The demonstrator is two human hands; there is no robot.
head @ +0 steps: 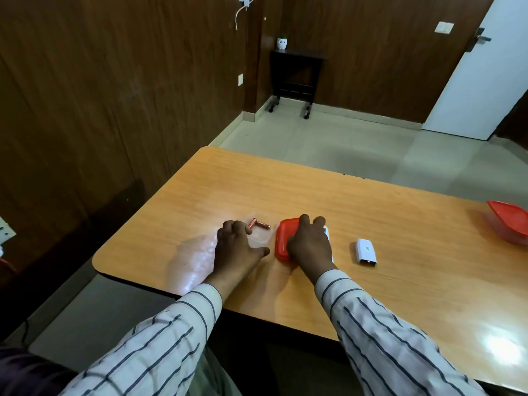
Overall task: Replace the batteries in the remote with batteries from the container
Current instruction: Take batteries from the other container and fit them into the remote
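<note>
A small clear container lies open on the wooden table, with two copper-red batteries inside at its far side. My left hand rests on the container, fingers curled at its rim just short of the batteries. Its red lid lies flat to the right. My right hand lies palm down over the lid, fingertips at its far edge. Only a thin strip of the white remote shows past that hand. The remote's white battery cover lies apart, further right.
A second container with a red lid sits at the table's far right edge. The near edge of the table is close to my forearms. A wood-panelled wall stands to the left. Beyond the table are tiled floor, a dark side table and a white door.
</note>
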